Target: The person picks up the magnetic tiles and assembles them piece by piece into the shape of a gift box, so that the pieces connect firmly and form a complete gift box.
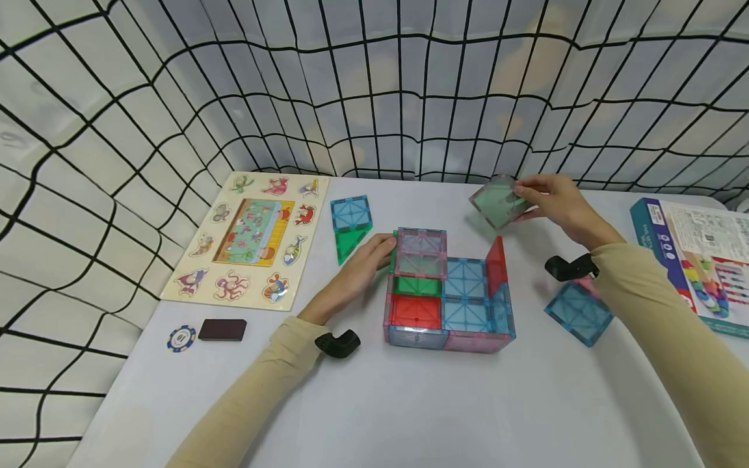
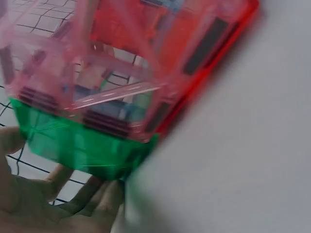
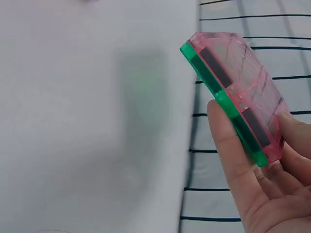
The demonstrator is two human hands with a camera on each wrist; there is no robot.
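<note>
A structure of magnetic tiles [image 1: 447, 292] in pink, green, red and blue stands in the middle of the white table [image 1: 409, 403]. My left hand [image 1: 359, 270] rests against its left side, fingers touching the green tile [image 2: 82, 145] below the pink top square [image 1: 421, 252]. My right hand [image 1: 552, 198] is raised behind the structure to the right. It pinches two stacked square tiles [image 1: 500, 201], one pink and one green [image 3: 238, 97], thumb on one face and fingers on the other.
A wooden sea-animal puzzle board [image 1: 251, 237] lies at the left, with a blue square and a green triangle tile [image 1: 350, 224] beside it. A poker chip [image 1: 181, 338] and dark block [image 1: 222, 329] sit front left. A loose blue tile [image 1: 579, 312] and the toy box [image 1: 696, 260] are at right.
</note>
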